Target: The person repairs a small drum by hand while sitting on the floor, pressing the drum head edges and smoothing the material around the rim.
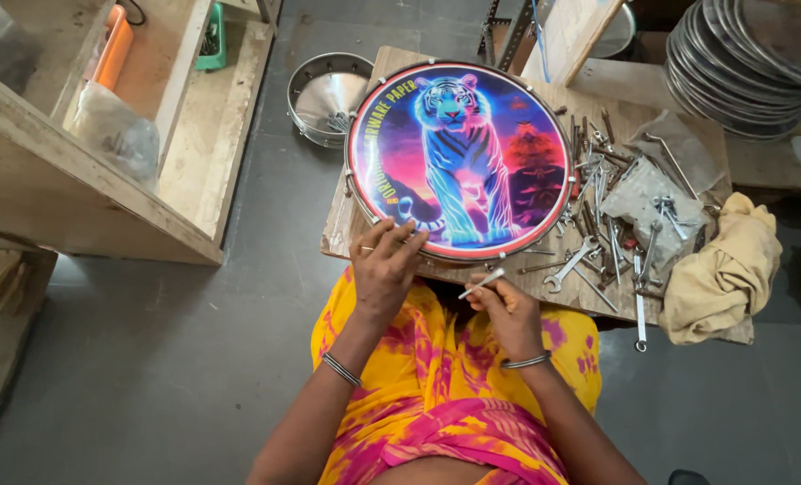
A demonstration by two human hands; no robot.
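A round drum (459, 157) with a bright tiger picture on its head lies flat on a low wooden board (346, 229). My left hand (384, 265) rests on the drum's near rim, fingers curled over the metal hoop. Close to the same rim, my right hand (506, 310) grips a thin metal rod (481, 283) whose tip points up and left toward the hoop. Both wrists wear metal bangles.
Spanners, hooks and bolts (611, 224) lie heaped right of the drum, with a plastic bag (643, 193) and a yellow cloth (724, 269). A bare metal drum shell (328, 94) sits on the floor behind. Stacked metal hoops (742, 58) are at top right, a wooden shelf unit (104, 171) at left.
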